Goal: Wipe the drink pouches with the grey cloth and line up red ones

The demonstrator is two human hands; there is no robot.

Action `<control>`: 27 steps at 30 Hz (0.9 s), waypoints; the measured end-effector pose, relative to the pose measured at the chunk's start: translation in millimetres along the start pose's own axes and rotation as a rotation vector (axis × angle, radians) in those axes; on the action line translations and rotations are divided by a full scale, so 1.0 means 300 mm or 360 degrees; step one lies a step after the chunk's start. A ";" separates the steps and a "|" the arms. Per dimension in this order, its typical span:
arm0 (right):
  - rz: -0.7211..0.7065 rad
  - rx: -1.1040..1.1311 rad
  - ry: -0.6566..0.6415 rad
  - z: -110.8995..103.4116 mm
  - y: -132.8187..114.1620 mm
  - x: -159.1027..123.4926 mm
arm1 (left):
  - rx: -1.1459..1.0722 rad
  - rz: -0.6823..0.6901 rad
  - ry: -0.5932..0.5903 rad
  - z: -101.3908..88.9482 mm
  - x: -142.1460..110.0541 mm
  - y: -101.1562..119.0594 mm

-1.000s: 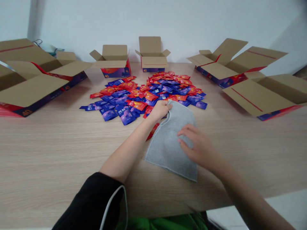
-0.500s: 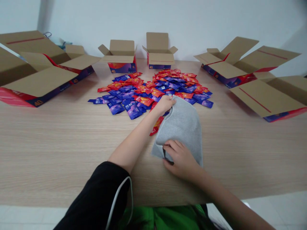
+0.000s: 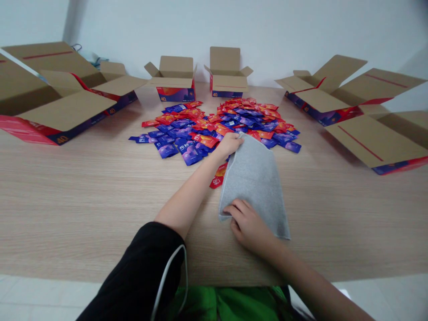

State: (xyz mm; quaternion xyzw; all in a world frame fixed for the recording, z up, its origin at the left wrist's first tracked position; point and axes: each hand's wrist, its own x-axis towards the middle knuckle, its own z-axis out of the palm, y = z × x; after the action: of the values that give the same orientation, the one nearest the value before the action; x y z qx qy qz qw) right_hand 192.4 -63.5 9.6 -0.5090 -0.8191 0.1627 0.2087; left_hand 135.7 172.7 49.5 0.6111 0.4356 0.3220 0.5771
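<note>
A grey felt bag (image 3: 256, 174) lies slanted on the table, its layers showing along the left edge. My left hand (image 3: 230, 143) pinches its far left corner, beside the heap of sachets. Near the bag's close left corner, my right hand (image 3: 249, 225) has its fingers curled over the edge, with the thumb tucked below. A red sachet (image 3: 217, 177) pokes out from under the bag's left side. Beyond my hands spreads a heap of purple sachets (image 3: 190, 151) and red sachets (image 3: 230, 106).
Open cardboard boxes stand around the heap: a left box (image 3: 67, 109), two at the back, a back-left box (image 3: 175, 92) and a back-middle box (image 3: 227, 84), and a right box (image 3: 377, 138) among others. A white cable (image 3: 167, 267) hangs along my left sleeve.
The dark gap at the bag's near edge, by my right fingers, has closed. The bag lies flatter and its near end has shifted slightly right. My left hand keeps its corner.
</note>
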 end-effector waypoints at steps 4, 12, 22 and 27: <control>-0.0053 0.0019 -0.0075 -0.026 0.015 -0.017 | 0.0039 -0.0049 0.0056 -0.014 -0.004 -0.016; 0.0041 -0.0214 0.0015 -0.211 0.189 -0.208 | 0.0083 -0.0046 0.0188 -0.066 -0.128 -0.032; 0.0115 -0.0087 -0.0142 -0.275 0.250 -0.284 | 0.0507 -0.0050 0.0274 -0.213 -0.618 -0.157; 0.0195 0.0054 0.0383 -0.280 0.130 -0.176 | 0.0780 -0.0055 0.0375 -0.227 -0.782 -0.192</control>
State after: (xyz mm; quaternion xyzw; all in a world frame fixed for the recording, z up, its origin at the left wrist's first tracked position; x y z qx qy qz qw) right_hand 285.8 -89.9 53.8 -0.5702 -0.7527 0.1268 0.3036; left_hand -31.5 -13.1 27.1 0.6833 0.5752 0.2659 0.3627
